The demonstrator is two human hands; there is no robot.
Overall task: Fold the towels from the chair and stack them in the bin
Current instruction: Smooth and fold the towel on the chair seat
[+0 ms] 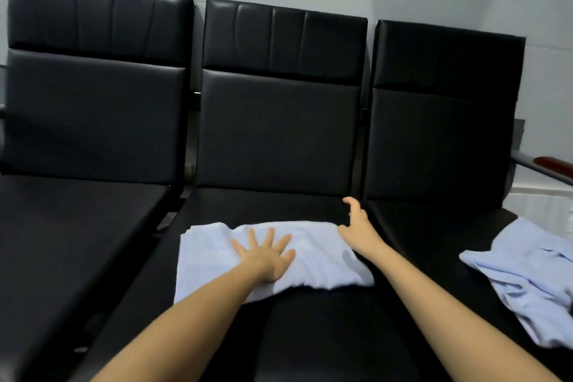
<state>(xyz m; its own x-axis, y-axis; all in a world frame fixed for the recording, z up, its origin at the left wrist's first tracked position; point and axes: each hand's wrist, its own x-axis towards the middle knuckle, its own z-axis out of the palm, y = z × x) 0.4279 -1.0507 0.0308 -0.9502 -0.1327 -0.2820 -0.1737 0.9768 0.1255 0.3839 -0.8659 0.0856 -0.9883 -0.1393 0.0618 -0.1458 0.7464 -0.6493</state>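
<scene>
A pale blue towel (316, 254) lies folded flat on the middle seat (310, 335) of a row of black chairs. My left hand (266, 253) presses on it with fingers spread and straight. At the towel's far right corner my right hand (356, 222) hovers with relaxed, slightly bent fingers that hold nothing. A heap of crumpled pale blue towels (533, 276) lies on the right seat. No bin is in view.
The left seat (68, 226) of the black chair row is bare. Three tall padded backrests (279, 121) stand behind the seats against a grey wall. A metal armrest with a reddish wooden pad (548, 163) juts out at the far right.
</scene>
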